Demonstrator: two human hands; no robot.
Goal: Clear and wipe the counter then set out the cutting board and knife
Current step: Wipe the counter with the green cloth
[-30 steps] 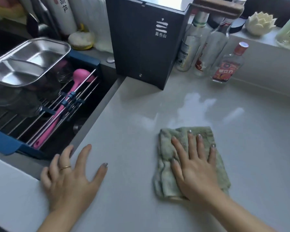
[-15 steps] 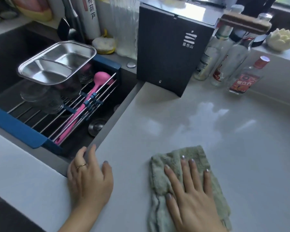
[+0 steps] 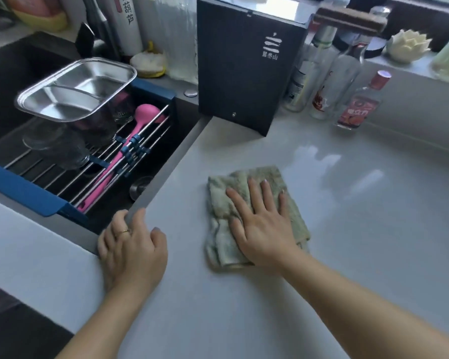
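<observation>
Under the right hand point(image 3: 263, 224), flat on the counter point(image 3: 373, 229), green cloth point(image 3: 246, 177)

On the tall black box-shaped appliance point(image 3: 246, 66) standing on your counter you see a white logo of stacked strokes with three small Chinese characters beneath, the last reading 山. The white cylindrical bottle point(image 3: 127, 22) behind the sink shows 葫芦 in dark print. The small red-capped glass bottle point(image 3: 358, 104) has a red label, too blurred to read.
</observation>
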